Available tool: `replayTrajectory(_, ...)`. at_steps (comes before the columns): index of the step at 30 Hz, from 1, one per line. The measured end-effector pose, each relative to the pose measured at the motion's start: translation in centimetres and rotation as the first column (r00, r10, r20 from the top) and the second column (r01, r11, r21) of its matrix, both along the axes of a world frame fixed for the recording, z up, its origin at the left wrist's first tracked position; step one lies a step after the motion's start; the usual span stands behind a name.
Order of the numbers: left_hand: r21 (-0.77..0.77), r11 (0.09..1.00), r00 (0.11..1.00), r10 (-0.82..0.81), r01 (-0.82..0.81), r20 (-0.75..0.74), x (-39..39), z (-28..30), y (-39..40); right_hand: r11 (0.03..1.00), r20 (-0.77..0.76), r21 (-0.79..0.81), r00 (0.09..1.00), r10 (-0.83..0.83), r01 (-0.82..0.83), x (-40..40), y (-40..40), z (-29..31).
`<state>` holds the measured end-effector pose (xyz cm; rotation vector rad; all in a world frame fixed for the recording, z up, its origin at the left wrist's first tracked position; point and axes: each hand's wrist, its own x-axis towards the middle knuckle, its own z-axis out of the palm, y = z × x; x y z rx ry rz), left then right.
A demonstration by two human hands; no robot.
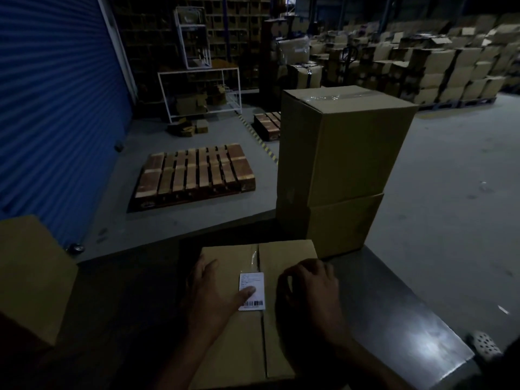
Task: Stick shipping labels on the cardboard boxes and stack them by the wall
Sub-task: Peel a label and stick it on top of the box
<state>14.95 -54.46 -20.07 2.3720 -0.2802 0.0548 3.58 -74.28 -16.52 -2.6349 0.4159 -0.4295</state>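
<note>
Fingers of the left hand lie spread and flat on top of the near cardboard box, and its thumb presses down on the white shipping label. That hand holds nothing; it only pushes. The label lies flat on the box top, right by the middle seam, with its barcode at the end nearest the person. The right hand rests on the box top just to the right of the label. Its fingers are curled under, with the knuckles up. I cannot tell if it has anything in it.

This box sits on a dark, shiny table, close to the person. Clear tape runs along its seam above the label.

Behind it, at the far edge of the table, stand two more boxes, one on top of the other. The top box is tall and has shiny tape on its lid. The bottom box shows only its upper part. Another box stands at the left side, partly out of view.

On the grey floor beyond the table lies a wooden pallet, near a big blue roller door. A white metal rack stands farther back. Far off on the right are many stacked boxes in the dim room. A shoe with holes shows at the lower right
</note>
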Motion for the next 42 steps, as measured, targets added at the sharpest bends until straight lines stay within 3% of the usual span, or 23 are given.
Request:
replayTrajectory(3,-0.047,0.999,0.999,0.008,-0.010,-0.046,0.2,-0.5,1.1,0.995,-0.074,-0.012,0.992,-0.101,0.100,-2.0,0.2,0.4)
replayTrajectory(6,-0.164,0.984,0.990,0.045,-0.067,-0.133,0.0,-2.3,3.3,0.997,-0.132,0.024,0.988,-0.074,0.078,-2.2,0.6,1.1)
replayTrajectory(16,-0.450,0.848,0.947,0.166,-0.280,-0.276,-8.5,-2.7,3.9,0.973,-0.076,-0.071,0.974,0.214,-0.220,4.8,-0.9,1.0)
replayTrajectory(19,-0.346,0.889,0.954,0.290,-0.300,-0.082,-8.3,-1.0,4.4,0.970,-0.013,-0.032,0.970,0.242,-0.242,4.7,-1.0,0.6)
replayTrajectory(23,-0.203,0.966,0.960,0.202,-0.162,0.194,-5.1,2.1,2.9,0.965,0.023,0.020,0.965,0.262,-0.263,3.1,1.0,0.0)
replayTrajectory(26,-0.024,0.998,0.988,0.064,-0.061,0.140,-2.3,2.5,0.7,0.954,-0.028,-0.068,0.956,0.292,-0.293,2.8,2.3,0.1)
replayTrajectory(28,0.148,0.986,0.987,0.050,-0.072,0.151,-1.1,1.4,0.3,0.951,-0.043,-0.083,0.954,0.297,-0.299,2.7,2.5,0.1)
replayTrajectory(30,0.223,0.970,0.980,0.053,-0.097,0.193,-0.7,0.6,0.5,0.952,-0.065,-0.090,0.955,0.288,-0.293,2.7,2.5,-0.2)
replayTrajectory(33,0.219,0.967,0.964,0.074,-0.132,0.257,-0.8,0.3,0.4,0.952,-0.096,-0.120,0.958,0.270,-0.281,2.8,2.5,-0.5)
replayTrajectory(37,0.195,0.972,0.964,0.075,-0.128,0.255,-0.7,-0.1,0.4,0.959,-0.089,-0.041,0.957,0.277,-0.281,2.9,2.1,-0.1)
replayTrajectory(42,0.209,0.971,0.970,0.067,-0.118,0.234,-0.6,-0.3,0.5,0.957,-0.073,-0.053,0.957,0.280,-0.284,2.8,1.9,-0.5)
